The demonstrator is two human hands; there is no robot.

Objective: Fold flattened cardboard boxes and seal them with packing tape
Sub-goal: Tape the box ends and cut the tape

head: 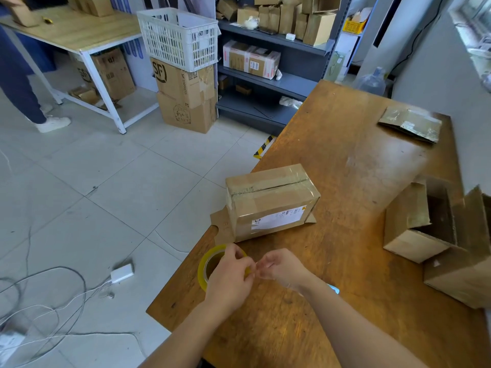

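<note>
On the floor to your left lies a white adapter (122, 273) with its cables. At the worktop's (345, 160) near left edge, your left hand (230, 278) curls over the yellow tape roll (203, 270) and grips it. Just beside it, fingertips almost touching, your right hand (282, 266) pinches what looks like the tape's loose end. Beyond both hands stands a taped-shut box (271, 200). Farther right, an open box (422, 224) lies on its side, and a flattened cardboard piece (410, 124) rests near the far corner.
</note>
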